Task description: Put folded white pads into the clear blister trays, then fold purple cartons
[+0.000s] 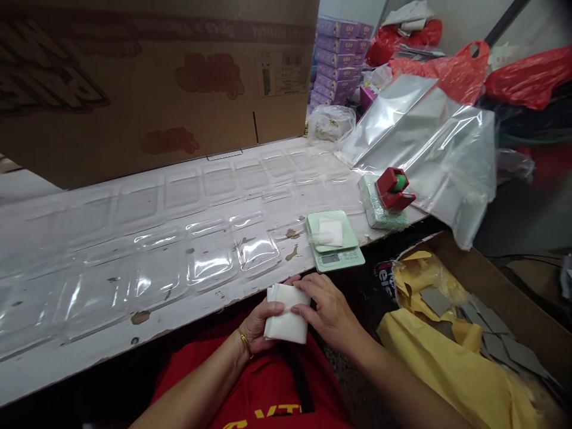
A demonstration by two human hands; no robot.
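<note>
A stack of white folded sheets (286, 325) is held over my lap, just below the table's front edge. My left hand (261, 325) grips its left side with the thumb on top; a gold bracelet circles that wrist. On the right side, my right hand (326, 307) has its thumb and fingers pressed on the stack. Beyond my hands, a pale green scale (333, 257) stands at the table's edge with a small white packet (330, 231) on its plate. Clear plastic trays (257, 253) lie in rows across the white table (179, 333).
A large cardboard box (156, 89) stands behind the trays. Right of the scale, a red tape dispenser (393, 190) rests on a wrapped block, beside clear plastic sheets (429, 137). Purple boxes (337, 59) are stacked behind. An open carton (500, 280) with yellow material is at lower right.
</note>
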